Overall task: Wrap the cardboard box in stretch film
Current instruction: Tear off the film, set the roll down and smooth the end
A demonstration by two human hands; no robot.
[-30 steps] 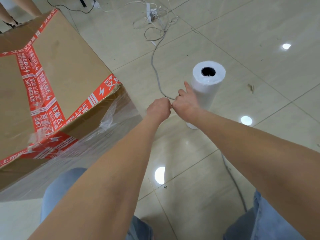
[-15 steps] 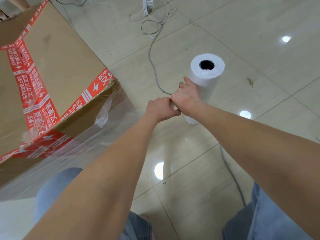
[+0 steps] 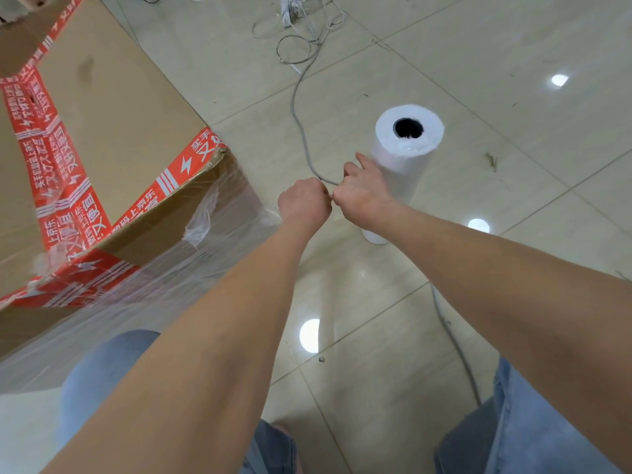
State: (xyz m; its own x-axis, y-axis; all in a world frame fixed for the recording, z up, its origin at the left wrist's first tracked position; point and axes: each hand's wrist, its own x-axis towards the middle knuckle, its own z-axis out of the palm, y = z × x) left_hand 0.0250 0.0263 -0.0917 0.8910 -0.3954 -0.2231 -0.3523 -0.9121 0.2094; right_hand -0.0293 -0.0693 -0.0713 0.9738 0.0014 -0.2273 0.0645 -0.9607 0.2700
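A large cardboard box (image 3: 113, 131) with red printed tape stands on the floor at the left; its near side is covered in clear stretch film (image 3: 191, 268). A white roll of stretch film (image 3: 402, 172) stands upright on the tiles to the right of the box. A stretched sheet of film runs from the box corner toward the roll. My left hand (image 3: 304, 203) and my right hand (image 3: 366, 196) meet side by side just in front of the roll, both with curled fingers pinching the film between them.
A grey cable (image 3: 302, 131) runs across the floor from a white power strip (image 3: 290, 8) at the top, passing behind my hands and under my right arm. My knees in blue jeans (image 3: 102, 374) are at the bottom. Glossy tiles surround the roll.
My two hands stayed together at the film beside the roll, shifting only slightly. The view has tilted a little, moving the box and roll in frame.
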